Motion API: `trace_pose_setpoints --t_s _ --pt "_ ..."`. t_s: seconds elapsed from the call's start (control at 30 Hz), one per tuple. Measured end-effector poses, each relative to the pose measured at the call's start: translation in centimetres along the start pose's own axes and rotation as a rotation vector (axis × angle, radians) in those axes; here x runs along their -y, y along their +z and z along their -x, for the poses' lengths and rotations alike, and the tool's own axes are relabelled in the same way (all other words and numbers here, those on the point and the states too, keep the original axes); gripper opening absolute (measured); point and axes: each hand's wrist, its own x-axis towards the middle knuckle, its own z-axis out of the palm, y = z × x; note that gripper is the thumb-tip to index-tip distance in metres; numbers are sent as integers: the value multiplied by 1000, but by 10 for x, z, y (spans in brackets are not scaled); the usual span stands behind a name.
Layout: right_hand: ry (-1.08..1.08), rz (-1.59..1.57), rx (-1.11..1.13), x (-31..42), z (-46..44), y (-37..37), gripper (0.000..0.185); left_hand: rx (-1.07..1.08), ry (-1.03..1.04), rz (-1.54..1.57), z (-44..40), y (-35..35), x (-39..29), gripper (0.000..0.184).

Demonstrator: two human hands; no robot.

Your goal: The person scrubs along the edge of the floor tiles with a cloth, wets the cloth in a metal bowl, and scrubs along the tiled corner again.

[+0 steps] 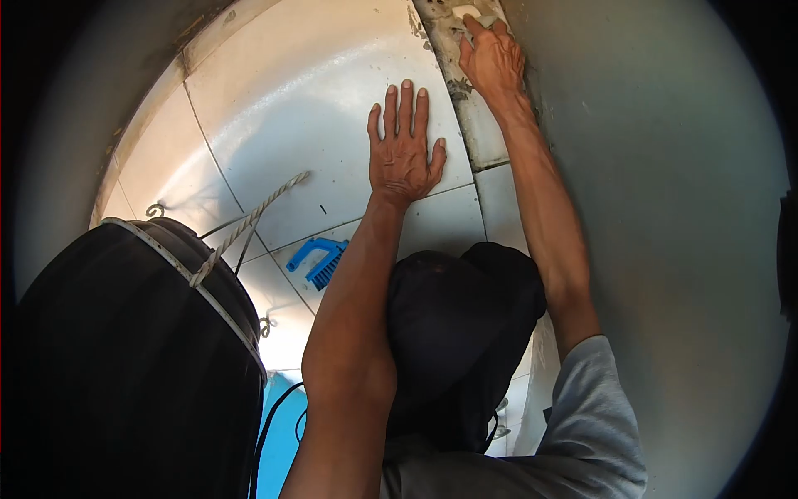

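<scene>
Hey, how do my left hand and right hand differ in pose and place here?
Your left hand lies flat with straight fingers; your right hand has bent fingers on a small pale item. The left hand rests on a large white tile, while the right hand is over a stained strip. Both are bare, backs facing the camera.

Looks like a tiled wash or utility corner, perhaps in a home: pale floor tiles (266,91) spread around the left fingers (405,112), a grimy, stained strip (458,87) runs beside the right fingers (473,27) along a plain grey wall (665,249), and a blue brush (329,264) lies on those tiles, below and leftward of the left fingers
</scene>
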Motion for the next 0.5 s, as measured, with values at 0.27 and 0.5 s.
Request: trace_pose_setpoints --t_s 0.27,0.5 --pt "19 -64 209 -16 170 -35 61 -8 0 14 3 2 0 80" --pt "-2 1 -22 7 2 5 33 3 4 -5 -3 1 2 79"
